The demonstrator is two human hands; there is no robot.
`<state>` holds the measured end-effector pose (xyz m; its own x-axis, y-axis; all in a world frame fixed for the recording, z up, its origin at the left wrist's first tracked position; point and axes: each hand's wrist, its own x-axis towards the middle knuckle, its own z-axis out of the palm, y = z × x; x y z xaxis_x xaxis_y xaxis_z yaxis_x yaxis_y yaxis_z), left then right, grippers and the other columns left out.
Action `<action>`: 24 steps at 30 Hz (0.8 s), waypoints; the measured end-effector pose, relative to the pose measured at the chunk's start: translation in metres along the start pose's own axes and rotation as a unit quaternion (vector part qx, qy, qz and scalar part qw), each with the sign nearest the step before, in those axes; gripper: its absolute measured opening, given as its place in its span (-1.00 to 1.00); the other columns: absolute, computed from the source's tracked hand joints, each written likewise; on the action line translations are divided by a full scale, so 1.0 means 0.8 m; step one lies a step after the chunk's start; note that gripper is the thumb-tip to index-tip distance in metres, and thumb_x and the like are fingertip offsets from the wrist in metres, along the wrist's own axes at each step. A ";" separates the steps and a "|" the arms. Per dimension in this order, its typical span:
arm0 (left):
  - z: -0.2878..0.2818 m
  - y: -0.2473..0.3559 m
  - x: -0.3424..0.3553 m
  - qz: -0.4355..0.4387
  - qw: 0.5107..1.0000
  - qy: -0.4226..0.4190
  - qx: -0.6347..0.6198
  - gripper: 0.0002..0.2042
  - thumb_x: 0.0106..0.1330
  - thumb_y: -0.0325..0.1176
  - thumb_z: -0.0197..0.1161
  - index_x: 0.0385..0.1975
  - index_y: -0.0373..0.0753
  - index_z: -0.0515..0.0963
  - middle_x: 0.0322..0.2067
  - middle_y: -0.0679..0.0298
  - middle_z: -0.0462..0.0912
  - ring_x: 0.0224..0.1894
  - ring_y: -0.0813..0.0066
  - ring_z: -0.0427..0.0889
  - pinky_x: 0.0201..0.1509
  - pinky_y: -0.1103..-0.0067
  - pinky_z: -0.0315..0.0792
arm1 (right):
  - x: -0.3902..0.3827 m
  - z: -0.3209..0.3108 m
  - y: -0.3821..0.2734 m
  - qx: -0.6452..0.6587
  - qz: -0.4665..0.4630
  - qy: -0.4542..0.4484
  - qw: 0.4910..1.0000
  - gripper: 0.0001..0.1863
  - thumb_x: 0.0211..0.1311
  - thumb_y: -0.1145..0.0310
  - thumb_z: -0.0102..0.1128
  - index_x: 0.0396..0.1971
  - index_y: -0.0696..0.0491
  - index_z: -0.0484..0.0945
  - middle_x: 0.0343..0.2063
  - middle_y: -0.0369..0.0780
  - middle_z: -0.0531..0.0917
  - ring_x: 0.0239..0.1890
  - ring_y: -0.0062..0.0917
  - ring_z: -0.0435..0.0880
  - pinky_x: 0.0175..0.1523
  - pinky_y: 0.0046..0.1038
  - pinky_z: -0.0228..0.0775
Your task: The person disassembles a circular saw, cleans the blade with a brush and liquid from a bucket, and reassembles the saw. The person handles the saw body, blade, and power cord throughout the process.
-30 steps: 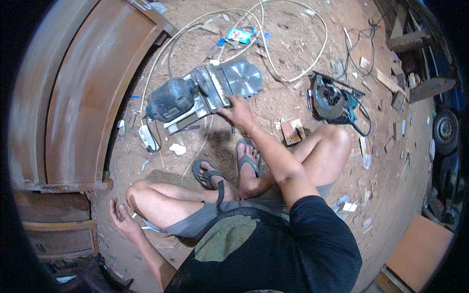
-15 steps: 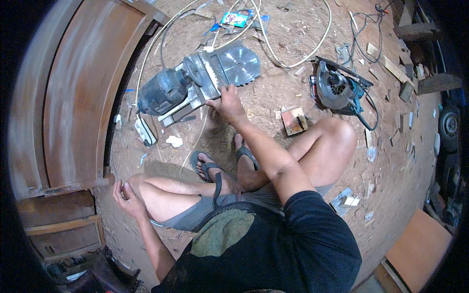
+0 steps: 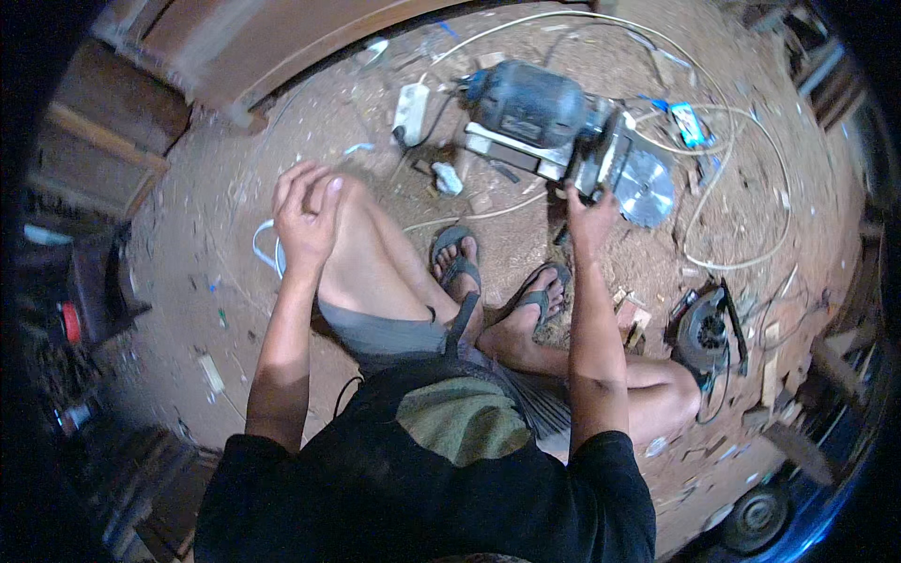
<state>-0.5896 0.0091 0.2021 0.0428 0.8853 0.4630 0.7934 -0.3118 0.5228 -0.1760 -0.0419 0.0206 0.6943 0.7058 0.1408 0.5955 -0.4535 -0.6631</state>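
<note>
A grimy motor-driven saw (image 3: 527,101) lies on the dirt floor ahead of me, its round silver blade (image 3: 646,183) at its right end. My right hand (image 3: 589,208) grips the front edge of the saw's metal base beside the blade. My left hand (image 3: 305,211) is raised at my left knee, fingers loosely bent and apart, holding nothing I can see. A white power strip (image 3: 408,113) with a plug in it sits left of the motor. A crumpled white scrap (image 3: 447,178) is just in front of the saw.
A circular saw (image 3: 702,333) lies beside my right knee among wood offcuts (image 3: 775,394) and cables. Pale looped cord (image 3: 737,258) runs around the saw. A wooden cabinet (image 3: 225,56) is at the back left; a wheel (image 3: 755,516) shows at lower right.
The view has turned toward the left, so the floor items shift rightward. My left hand has risen to the knee top. My right hand stays on the saw's base.
</note>
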 end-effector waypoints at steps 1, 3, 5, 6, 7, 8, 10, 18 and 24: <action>0.000 -0.006 -0.002 -0.013 1.000 0.006 -0.016 -0.75 0.21 -0.30 0.42 -0.21 -0.32 0.65 -0.08 0.08 0.62 0.03 0.15 0.58 0.15 0.37 0.43 | 0.001 -0.001 -0.004 -0.026 -0.004 -0.005 1.000 -0.18 -0.09 -0.13 0.50 0.01 0.24 0.53 -0.05 0.16 0.54 0.06 0.03 0.50 0.15 -0.09 0.32; 0.001 -0.016 -0.008 -0.033 0.998 0.013 -0.055 -0.74 0.21 -0.27 0.42 -0.22 -0.31 0.65 -0.09 0.09 0.62 0.03 0.15 0.58 0.14 0.37 0.43 | 0.004 0.000 -0.003 -0.038 -0.011 -0.005 0.999 -0.22 -0.10 -0.13 0.50 -0.04 0.22 0.58 -0.11 0.12 0.59 0.00 0.01 0.55 0.13 -0.11 0.36; -0.007 -0.009 -0.006 -0.045 0.998 -0.011 -0.044 -0.74 0.23 -0.31 0.40 -0.17 -0.32 0.64 -0.04 0.10 0.60 0.03 0.24 0.59 0.11 0.44 0.47 | 0.008 0.004 0.005 -0.059 -0.004 -0.013 0.998 -0.21 -0.10 -0.17 0.48 -0.03 0.20 0.58 -0.08 0.10 0.60 0.00 -0.04 0.57 0.13 -0.14 0.38; -0.012 -0.004 -0.001 -0.049 0.998 -0.024 -0.040 -0.74 0.25 -0.33 0.38 -0.14 -0.32 0.64 -0.02 0.10 0.59 0.04 0.28 0.60 0.10 0.47 0.48 | 0.007 0.005 0.003 -0.068 0.011 -0.011 0.998 -0.20 -0.10 -0.18 0.48 -0.02 0.20 0.59 -0.08 0.09 0.60 0.00 -0.05 0.58 0.13 -0.15 0.39; -0.014 -0.002 0.001 -0.037 0.999 -0.020 -0.017 -0.74 0.24 -0.33 0.39 -0.15 -0.32 0.64 -0.02 0.11 0.60 0.03 0.29 0.60 0.09 0.47 0.48 | 0.008 0.003 -0.003 -0.079 0.025 -0.024 0.996 -0.17 -0.10 -0.19 0.47 -0.01 0.22 0.57 -0.08 0.09 0.60 -0.01 -0.06 0.58 0.12 -0.17 0.39; -0.014 -0.004 0.000 -0.039 0.999 -0.022 -0.025 -0.74 0.24 -0.32 0.39 -0.16 -0.32 0.64 -0.03 0.11 0.60 0.03 0.28 0.60 0.09 0.46 0.48 | 0.008 0.005 -0.001 -0.077 0.022 -0.027 0.996 -0.17 -0.10 -0.19 0.47 -0.01 0.22 0.57 -0.09 0.09 0.59 -0.01 -0.07 0.57 0.12 -0.17 0.39; -0.011 -0.009 0.002 -0.039 0.998 -0.024 -0.043 -0.74 0.25 -0.31 0.38 -0.17 -0.32 0.64 -0.04 0.10 0.61 0.02 0.25 0.60 0.11 0.44 0.47 | 0.009 0.004 -0.002 -0.072 0.017 -0.030 0.997 -0.16 -0.11 -0.20 0.48 -0.01 0.23 0.57 -0.09 0.10 0.59 -0.01 -0.07 0.57 0.12 -0.18 0.39; -0.008 -0.013 0.010 -0.017 0.999 -0.018 -0.027 -0.75 0.24 -0.27 0.38 -0.20 -0.31 0.64 -0.10 0.09 0.65 0.01 0.18 0.61 0.12 0.41 0.45 | 0.003 -0.001 0.006 -0.057 0.007 -0.040 0.998 -0.15 0.01 -0.26 0.41 0.00 0.26 0.58 -0.08 0.12 0.58 -0.03 -0.12 0.58 0.12 -0.24 0.39; -0.006 -0.011 0.013 -0.025 0.999 -0.023 -0.034 -0.77 0.24 -0.32 0.38 -0.19 -0.31 0.64 -0.10 0.10 0.65 0.00 0.22 0.62 0.12 0.42 0.46 | 0.012 0.013 0.022 -0.057 0.080 -0.044 0.994 -0.30 0.03 -0.20 0.41 -0.10 0.17 0.67 -0.13 0.07 0.62 -0.02 -0.14 0.59 0.10 -0.25 0.38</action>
<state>-0.5990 0.0192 0.2056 0.0326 0.9151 0.4018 0.7526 -0.2870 0.5926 -0.1634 -0.0373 0.0027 0.7490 0.6620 -0.0270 0.5261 -0.6190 -0.5831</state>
